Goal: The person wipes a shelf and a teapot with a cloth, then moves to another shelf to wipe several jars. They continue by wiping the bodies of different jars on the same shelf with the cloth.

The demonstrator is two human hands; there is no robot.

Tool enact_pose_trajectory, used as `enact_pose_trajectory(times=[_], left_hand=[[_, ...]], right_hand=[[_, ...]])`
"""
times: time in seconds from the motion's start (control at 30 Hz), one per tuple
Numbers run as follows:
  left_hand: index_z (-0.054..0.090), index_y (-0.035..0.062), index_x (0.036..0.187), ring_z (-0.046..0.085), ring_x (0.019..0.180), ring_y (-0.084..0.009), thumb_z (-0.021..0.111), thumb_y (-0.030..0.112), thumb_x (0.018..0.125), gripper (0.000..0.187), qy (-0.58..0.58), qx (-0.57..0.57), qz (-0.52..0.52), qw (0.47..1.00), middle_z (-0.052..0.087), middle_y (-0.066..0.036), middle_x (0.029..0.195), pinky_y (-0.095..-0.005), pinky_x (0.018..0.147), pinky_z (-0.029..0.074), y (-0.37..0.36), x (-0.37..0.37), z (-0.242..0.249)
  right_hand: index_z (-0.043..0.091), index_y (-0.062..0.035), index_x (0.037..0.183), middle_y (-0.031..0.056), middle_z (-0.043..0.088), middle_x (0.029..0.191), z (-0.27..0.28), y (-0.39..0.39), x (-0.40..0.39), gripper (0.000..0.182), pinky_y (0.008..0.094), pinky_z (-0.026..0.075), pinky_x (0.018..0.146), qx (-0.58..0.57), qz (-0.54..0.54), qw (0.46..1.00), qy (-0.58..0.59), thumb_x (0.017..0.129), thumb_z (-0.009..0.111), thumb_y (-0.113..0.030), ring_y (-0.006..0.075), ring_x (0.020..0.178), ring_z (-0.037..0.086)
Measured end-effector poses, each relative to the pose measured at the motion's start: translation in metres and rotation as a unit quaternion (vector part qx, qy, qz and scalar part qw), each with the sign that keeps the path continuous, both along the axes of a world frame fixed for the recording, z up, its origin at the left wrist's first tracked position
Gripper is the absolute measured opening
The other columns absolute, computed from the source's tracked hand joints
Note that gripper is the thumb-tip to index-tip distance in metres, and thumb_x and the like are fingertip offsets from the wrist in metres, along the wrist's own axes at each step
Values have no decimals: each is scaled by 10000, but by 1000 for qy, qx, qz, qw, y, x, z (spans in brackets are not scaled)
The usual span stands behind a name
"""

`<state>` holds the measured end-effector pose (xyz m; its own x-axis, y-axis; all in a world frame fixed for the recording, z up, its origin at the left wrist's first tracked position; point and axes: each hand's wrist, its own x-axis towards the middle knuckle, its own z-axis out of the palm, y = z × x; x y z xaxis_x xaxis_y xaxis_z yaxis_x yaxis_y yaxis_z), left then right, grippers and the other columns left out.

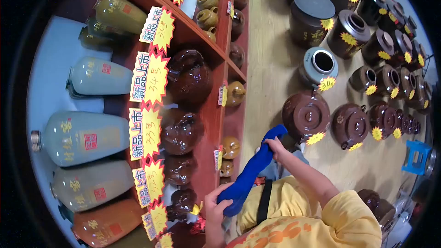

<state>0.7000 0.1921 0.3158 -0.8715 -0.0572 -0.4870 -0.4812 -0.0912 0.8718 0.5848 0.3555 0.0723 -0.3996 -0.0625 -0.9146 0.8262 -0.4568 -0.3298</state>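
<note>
A blue cloth (250,174) is stretched slantwise in front of my yellow shirt, between my two hands. Its lower end is gripped by my left hand (219,204), fingers and thumb closed on the fabric. Near the upper end, my right hand (274,147) pinches the cloth, and a short folded piece sticks out beyond the fingers. The right hand is close to a brown lidded pot (306,115) with a yellow star tag. Neither hand touches the pottery.
Red shelves (209,124) on the left hold glazed bottles (87,138), brown jars and price tags (146,131). Rows of dark jars (348,32) stand on the wooden floor (266,59) at the right. A blue stool (416,157) is at the far right.
</note>
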Motion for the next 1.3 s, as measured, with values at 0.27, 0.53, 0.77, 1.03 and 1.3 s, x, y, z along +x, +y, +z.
enact_pose_trajectory(times=[0.27, 0.53, 0.77, 1.03, 1.3], left_hand=[[444, -100, 1204, 532, 1073, -247, 524, -88, 666, 543, -38, 59, 179, 981, 542, -171, 1148, -349, 954, 401, -57, -20, -24], [306, -39, 1323, 461, 1158, -277, 528, -17, 745, 619, 9, 70, 234, 970, 439, -172, 1274, -405, 992, 357, -54, -79, -82], [457, -9, 1216, 499, 1108, -275, 500, 54, 800, 423, -120, 162, 386, 900, 539, -133, 1185, -416, 996, 345, -67, -109, -172], [447, 2, 1237, 489, 1127, -287, 499, 98, 775, 475, -135, 55, 331, 932, 519, -132, 1222, -417, 1008, 340, -71, -118, -210], [382, 58, 1314, 433, 1189, -287, 497, 49, 741, 584, -111, 63, 357, 926, 459, -120, 1293, -448, 1037, 302, -82, -144, -229]], right_hand=[[495, 8, 1149, 252, 537, 1102, -51, -120, -27, 477, 395, 416, 894, 201, 302, 863, 353, 707, 591, -146, 370, 1050, 507], [398, -57, 1305, 208, 366, 1348, -73, -225, -133, 583, 406, 317, 1030, 58, 227, 730, 642, 735, 522, -67, 382, 1209, 383], [455, 14, 1219, 186, 430, 1299, -107, -216, -123, 454, 384, 334, 1016, 212, 335, 670, 628, 775, 488, -79, 337, 1194, 415], [510, 20, 1174, 165, 469, 1275, -159, -272, -151, 389, 393, 255, 1075, 402, 332, 543, 658, 835, 398, -134, 277, 1236, 397], [564, -36, 1125, 87, 571, 1163, -180, -378, -194, 370, 358, 343, 1014, 394, 360, 476, 698, 812, 419, -168, 241, 1140, 492]])
